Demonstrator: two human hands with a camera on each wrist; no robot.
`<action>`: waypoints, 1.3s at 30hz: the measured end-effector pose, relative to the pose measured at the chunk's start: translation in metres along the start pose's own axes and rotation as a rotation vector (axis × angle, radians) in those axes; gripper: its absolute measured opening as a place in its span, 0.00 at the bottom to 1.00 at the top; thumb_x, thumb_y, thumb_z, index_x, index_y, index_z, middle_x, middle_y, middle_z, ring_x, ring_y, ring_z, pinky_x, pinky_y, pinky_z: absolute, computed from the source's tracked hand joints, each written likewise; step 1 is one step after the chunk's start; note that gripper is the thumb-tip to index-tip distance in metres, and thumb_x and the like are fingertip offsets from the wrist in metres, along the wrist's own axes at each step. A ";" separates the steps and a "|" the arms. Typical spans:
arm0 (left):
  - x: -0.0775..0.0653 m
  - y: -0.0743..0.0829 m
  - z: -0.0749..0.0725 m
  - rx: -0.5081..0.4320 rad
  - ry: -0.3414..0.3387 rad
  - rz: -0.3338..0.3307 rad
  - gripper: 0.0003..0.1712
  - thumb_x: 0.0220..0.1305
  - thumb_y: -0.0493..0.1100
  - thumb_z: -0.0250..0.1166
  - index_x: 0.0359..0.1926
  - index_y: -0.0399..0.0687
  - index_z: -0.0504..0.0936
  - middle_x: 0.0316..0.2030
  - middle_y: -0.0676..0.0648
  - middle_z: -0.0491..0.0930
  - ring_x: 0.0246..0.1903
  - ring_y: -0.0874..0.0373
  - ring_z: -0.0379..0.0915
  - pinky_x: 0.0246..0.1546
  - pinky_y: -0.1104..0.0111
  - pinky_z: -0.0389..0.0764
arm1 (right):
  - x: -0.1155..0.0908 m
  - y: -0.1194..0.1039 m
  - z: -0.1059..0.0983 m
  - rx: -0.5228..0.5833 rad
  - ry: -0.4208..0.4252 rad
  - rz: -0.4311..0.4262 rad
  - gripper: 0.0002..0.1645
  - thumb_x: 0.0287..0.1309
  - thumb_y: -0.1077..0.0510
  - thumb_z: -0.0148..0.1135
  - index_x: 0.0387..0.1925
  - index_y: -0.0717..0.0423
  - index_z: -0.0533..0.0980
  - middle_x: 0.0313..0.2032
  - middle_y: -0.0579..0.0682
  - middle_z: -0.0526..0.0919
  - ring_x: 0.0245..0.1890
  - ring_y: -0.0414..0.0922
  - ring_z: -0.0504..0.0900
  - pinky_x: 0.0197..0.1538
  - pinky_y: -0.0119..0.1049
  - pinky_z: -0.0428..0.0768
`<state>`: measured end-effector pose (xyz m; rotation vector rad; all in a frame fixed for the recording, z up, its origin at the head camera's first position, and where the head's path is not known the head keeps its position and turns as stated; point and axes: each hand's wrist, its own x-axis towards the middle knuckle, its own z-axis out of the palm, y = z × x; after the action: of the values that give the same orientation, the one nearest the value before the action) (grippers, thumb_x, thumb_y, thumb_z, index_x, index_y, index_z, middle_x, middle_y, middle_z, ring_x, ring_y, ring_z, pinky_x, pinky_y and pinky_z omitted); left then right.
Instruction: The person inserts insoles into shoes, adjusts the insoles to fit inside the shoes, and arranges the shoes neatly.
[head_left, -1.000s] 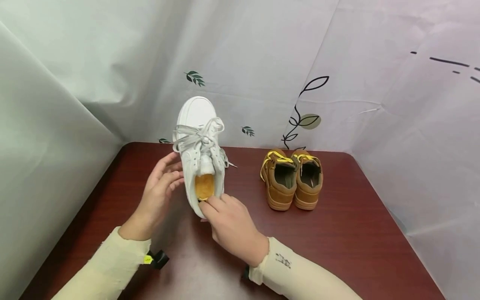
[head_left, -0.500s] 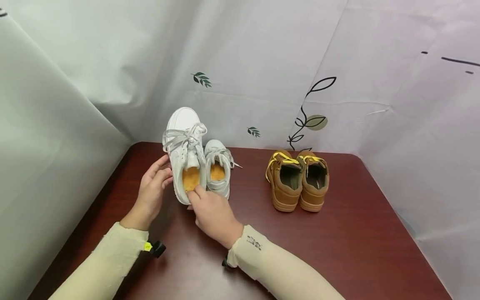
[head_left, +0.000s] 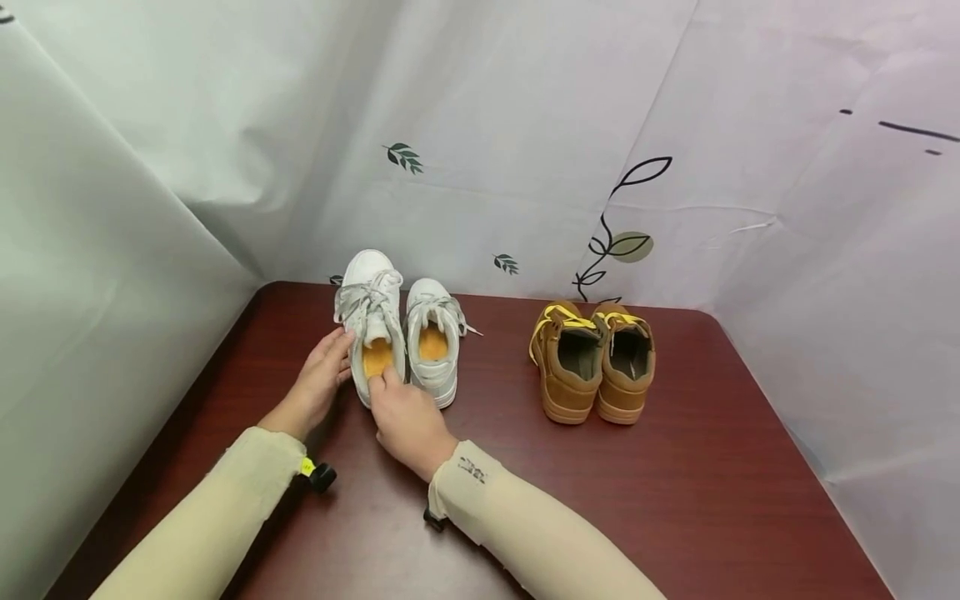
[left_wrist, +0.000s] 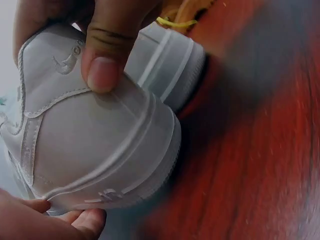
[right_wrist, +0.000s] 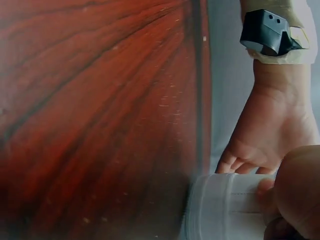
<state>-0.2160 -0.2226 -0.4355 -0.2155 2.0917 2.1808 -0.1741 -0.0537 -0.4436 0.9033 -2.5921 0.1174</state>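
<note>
A white lace-up sneaker (head_left: 370, 271) with a tan insole stands at the left of the table, toe toward the back. My right hand (head_left: 408, 423) pinches its heel collar; the left wrist view shows that thumb (left_wrist: 105, 70) outside the heel. My left hand (head_left: 318, 379) lies along the sneaker's left side. Its fingertips touch near the sole in the left wrist view, and its palm (right_wrist: 275, 120) faces the right wrist camera. Close on the right is the matching white sneaker (head_left: 437, 379). Whether the held sneaker's sole fully meets the table cannot be told.
Two brown shoes with yellow laces, a left one (head_left: 567, 392) and a right one (head_left: 625, 390), stand side by side toward the back right of the dark red table (head_left: 697, 483). Pale printed curtains (head_left: 480, 125) close off the back and sides.
Both hands have brought the held white sneaker down from in the air to beside its mate, which it partly covered at first. The brown shoes have stayed in place.
</note>
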 end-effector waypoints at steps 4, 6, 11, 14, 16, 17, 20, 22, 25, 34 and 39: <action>0.008 -0.005 0.004 0.066 -0.035 0.007 0.46 0.76 0.53 0.51 0.80 0.45 0.36 0.77 0.38 0.47 0.73 0.46 0.51 0.72 0.58 0.57 | 0.005 0.001 0.004 0.020 0.004 0.038 0.30 0.41 0.55 0.78 0.45 0.55 0.71 0.42 0.49 0.73 0.21 0.40 0.77 0.21 0.30 0.76; 0.009 -0.007 0.006 0.129 -0.030 0.017 0.46 0.75 0.50 0.54 0.80 0.45 0.37 0.77 0.38 0.48 0.73 0.47 0.51 0.72 0.57 0.56 | 0.008 0.001 0.005 0.032 0.005 0.053 0.30 0.46 0.56 0.75 0.49 0.56 0.71 0.44 0.50 0.73 0.20 0.40 0.77 0.20 0.29 0.76; 0.011 -0.011 0.011 0.327 -0.002 0.009 0.46 0.75 0.57 0.52 0.80 0.43 0.39 0.78 0.37 0.43 0.77 0.43 0.40 0.75 0.49 0.48 | 0.016 0.003 0.006 0.031 -0.021 0.093 0.42 0.47 0.52 0.77 0.61 0.56 0.68 0.51 0.51 0.72 0.22 0.39 0.78 0.24 0.29 0.78; 0.013 -0.012 0.013 0.383 0.012 -0.006 0.48 0.74 0.63 0.48 0.80 0.42 0.41 0.78 0.36 0.43 0.77 0.41 0.38 0.75 0.46 0.46 | 0.019 0.006 0.006 0.024 -0.033 0.104 0.51 0.41 0.51 0.81 0.66 0.58 0.65 0.53 0.51 0.72 0.25 0.40 0.79 0.28 0.29 0.80; 0.014 -0.013 0.014 0.396 0.021 -0.013 0.48 0.74 0.65 0.46 0.80 0.43 0.42 0.78 0.36 0.44 0.77 0.41 0.38 0.75 0.46 0.46 | 0.019 0.007 0.006 0.030 -0.031 0.103 0.51 0.43 0.53 0.79 0.68 0.58 0.64 0.54 0.52 0.72 0.25 0.40 0.80 0.28 0.30 0.81; 0.015 -0.014 0.013 0.402 0.028 -0.018 0.48 0.74 0.66 0.46 0.80 0.43 0.43 0.78 0.36 0.44 0.77 0.41 0.38 0.75 0.46 0.46 | 0.019 0.008 0.006 0.036 -0.029 0.100 0.49 0.47 0.54 0.77 0.69 0.58 0.63 0.55 0.52 0.72 0.25 0.40 0.80 0.27 0.30 0.81; 0.016 -0.014 0.011 0.422 0.034 -0.032 0.48 0.74 0.67 0.44 0.80 0.45 0.42 0.79 0.37 0.44 0.77 0.42 0.37 0.75 0.47 0.46 | 0.017 0.010 0.004 0.071 -0.041 0.088 0.48 0.51 0.59 0.72 0.71 0.58 0.60 0.59 0.52 0.72 0.25 0.40 0.80 0.25 0.30 0.80; 0.015 -0.014 0.009 0.436 0.039 -0.051 0.47 0.74 0.67 0.44 0.80 0.46 0.41 0.79 0.38 0.43 0.78 0.42 0.37 0.75 0.46 0.46 | 0.015 0.012 0.001 0.093 -0.061 0.064 0.51 0.51 0.60 0.71 0.74 0.58 0.57 0.64 0.54 0.69 0.25 0.40 0.80 0.25 0.29 0.80; 0.012 -0.011 0.008 0.467 0.034 -0.078 0.47 0.74 0.68 0.41 0.80 0.46 0.39 0.79 0.37 0.41 0.77 0.40 0.36 0.74 0.44 0.47 | 0.008 0.017 -0.006 0.097 -0.086 -0.035 0.52 0.51 0.60 0.70 0.75 0.56 0.56 0.69 0.56 0.65 0.25 0.40 0.80 0.28 0.29 0.80; 0.001 -0.002 0.016 0.704 0.112 0.110 0.40 0.78 0.58 0.41 0.76 0.33 0.53 0.71 0.24 0.53 0.72 0.31 0.49 0.70 0.41 0.54 | -0.023 0.062 -0.036 0.053 0.063 -0.258 0.25 0.63 0.57 0.56 0.62 0.49 0.72 0.54 0.50 0.75 0.24 0.39 0.77 0.26 0.33 0.80; -0.004 0.008 0.018 0.733 0.226 0.289 0.32 0.75 0.51 0.49 0.71 0.35 0.64 0.68 0.28 0.60 0.69 0.32 0.54 0.67 0.41 0.58 | -0.034 0.096 -0.055 0.034 0.095 -0.228 0.21 0.64 0.57 0.55 0.59 0.51 0.75 0.45 0.48 0.78 0.25 0.40 0.76 0.27 0.33 0.78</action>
<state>-0.2136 -0.2047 -0.4266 -0.0922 3.0382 1.3884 -0.1907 0.0528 -0.4018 1.1685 -2.3882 0.1376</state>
